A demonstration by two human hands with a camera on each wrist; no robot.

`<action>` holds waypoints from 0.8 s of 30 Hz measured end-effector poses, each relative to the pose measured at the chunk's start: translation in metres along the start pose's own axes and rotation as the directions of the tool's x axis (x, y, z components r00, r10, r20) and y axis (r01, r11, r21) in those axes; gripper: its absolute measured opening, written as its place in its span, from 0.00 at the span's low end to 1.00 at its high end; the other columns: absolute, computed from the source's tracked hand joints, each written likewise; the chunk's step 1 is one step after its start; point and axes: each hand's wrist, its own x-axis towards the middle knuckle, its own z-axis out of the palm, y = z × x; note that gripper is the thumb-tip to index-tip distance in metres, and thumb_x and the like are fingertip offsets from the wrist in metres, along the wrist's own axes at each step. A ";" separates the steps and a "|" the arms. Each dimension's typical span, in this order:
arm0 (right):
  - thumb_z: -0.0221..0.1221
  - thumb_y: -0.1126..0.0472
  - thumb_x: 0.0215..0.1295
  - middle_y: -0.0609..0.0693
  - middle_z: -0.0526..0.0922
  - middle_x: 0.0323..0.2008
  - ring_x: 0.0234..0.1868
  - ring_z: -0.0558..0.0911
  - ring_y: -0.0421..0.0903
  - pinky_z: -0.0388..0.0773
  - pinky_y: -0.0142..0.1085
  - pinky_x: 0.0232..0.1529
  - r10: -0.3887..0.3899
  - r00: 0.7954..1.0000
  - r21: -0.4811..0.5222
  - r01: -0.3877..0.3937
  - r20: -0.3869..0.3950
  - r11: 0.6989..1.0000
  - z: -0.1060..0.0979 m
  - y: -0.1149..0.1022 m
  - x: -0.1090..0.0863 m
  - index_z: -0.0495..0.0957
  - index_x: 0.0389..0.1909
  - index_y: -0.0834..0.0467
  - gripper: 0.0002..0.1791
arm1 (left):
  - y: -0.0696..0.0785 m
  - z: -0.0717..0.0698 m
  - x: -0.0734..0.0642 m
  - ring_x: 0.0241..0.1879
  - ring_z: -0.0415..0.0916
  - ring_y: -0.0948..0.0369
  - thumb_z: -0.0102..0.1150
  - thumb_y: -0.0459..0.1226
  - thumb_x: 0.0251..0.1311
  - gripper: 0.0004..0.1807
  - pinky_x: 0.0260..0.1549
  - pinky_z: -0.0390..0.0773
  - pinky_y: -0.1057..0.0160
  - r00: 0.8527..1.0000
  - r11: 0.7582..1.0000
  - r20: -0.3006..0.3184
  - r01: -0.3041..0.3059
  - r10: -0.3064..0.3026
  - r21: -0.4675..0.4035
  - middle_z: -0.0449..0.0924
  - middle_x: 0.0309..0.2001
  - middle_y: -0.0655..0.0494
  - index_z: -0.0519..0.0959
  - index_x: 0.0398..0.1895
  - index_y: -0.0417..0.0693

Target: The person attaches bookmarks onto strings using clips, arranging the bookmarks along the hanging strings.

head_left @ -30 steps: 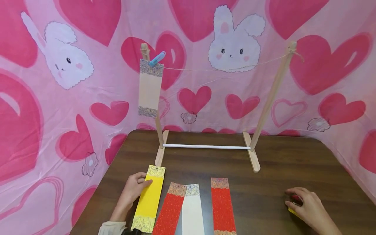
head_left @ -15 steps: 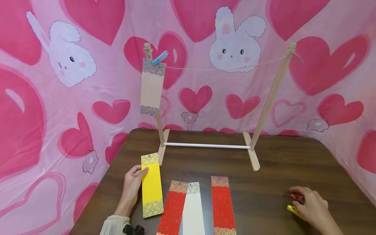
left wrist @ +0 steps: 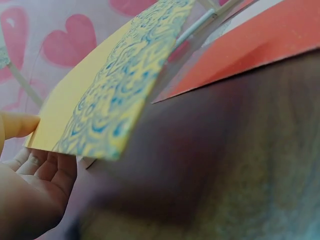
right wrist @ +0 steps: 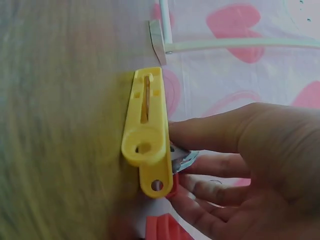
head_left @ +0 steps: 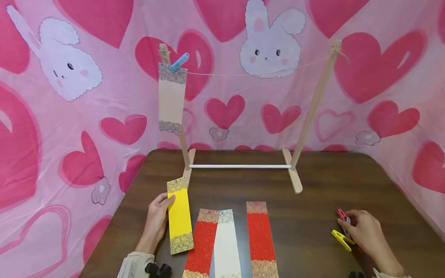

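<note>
In the head view my left hand [head_left: 156,222] pinches a yellow bookmark [head_left: 180,216] by its left edge, tilted up off the table. The left wrist view shows the thumb on top and curled fingers beneath that bookmark [left wrist: 95,90], near its patterned end. At the right, the thumb and fingers of my right hand [head_left: 370,233] close around a small bunch of clothespins: a red clothespin [head_left: 341,214] and a grey one between the fingertips. A yellow clothespin [right wrist: 147,130] sits right against the thumb. Another red piece [right wrist: 167,227] shows below the fingers.
Two red bookmarks [head_left: 261,235] and a white bookmark [head_left: 226,243] lie on the brown table [head_left: 243,185]. Behind stands a wooden rack [head_left: 313,112] strung with a line [head_left: 226,74]. A beige bookmark [head_left: 172,98] hangs from it by a blue clothespin [head_left: 179,61].
The yellow bookmark has come up off the table in my left hand and turned more upright. The right hand's red clothespin has moved forward, and the yellow one now shows its spread V shape.
</note>
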 end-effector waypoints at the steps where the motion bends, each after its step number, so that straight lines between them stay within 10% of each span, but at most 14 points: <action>1: 0.71 0.59 0.56 0.58 0.80 0.29 0.30 0.79 0.54 0.74 0.52 0.32 -0.002 1.000 -0.002 0.002 -0.009 1.000 0.000 -0.001 0.001 0.82 0.36 0.69 0.16 | 0.001 0.000 0.000 0.29 0.81 0.62 0.60 0.40 0.69 0.16 0.28 0.81 0.65 1.000 1.000 0.002 0.000 0.000 -0.006 0.85 0.34 0.55 0.72 0.50 0.38; 7: 0.70 0.63 0.56 0.51 0.80 0.25 0.24 0.74 0.44 0.69 0.40 0.25 -0.011 0.996 0.020 0.013 -0.093 1.000 0.002 -0.005 -0.001 0.80 0.34 0.65 0.11 | 0.004 -0.004 -0.001 0.32 0.82 0.61 0.59 0.40 0.69 0.15 0.31 0.83 0.64 1.000 0.999 0.001 -0.013 0.013 -0.033 0.85 0.36 0.56 0.72 0.51 0.38; 15: 0.63 0.59 0.67 0.66 0.84 0.35 0.35 0.82 0.66 0.74 0.58 0.32 0.016 0.980 0.093 0.002 -0.197 0.996 0.004 -0.014 -0.002 0.74 0.44 0.64 0.14 | 0.005 -0.006 0.002 0.32 0.82 0.62 0.58 0.40 0.70 0.13 0.31 0.83 0.65 1.000 0.999 -0.002 -0.020 0.020 -0.033 0.85 0.36 0.57 0.73 0.49 0.41; 24: 0.64 0.68 0.64 0.62 0.85 0.39 0.38 0.66 0.11 0.65 0.11 0.36 -0.043 0.913 0.180 0.126 -0.407 0.975 0.006 -0.021 0.001 0.81 0.46 0.64 0.11 | 0.006 -0.006 0.000 0.35 0.82 0.61 0.59 0.42 0.70 0.17 0.35 0.83 0.64 0.999 0.999 -0.004 0.032 -0.032 -0.036 0.85 0.38 0.57 0.72 0.52 0.40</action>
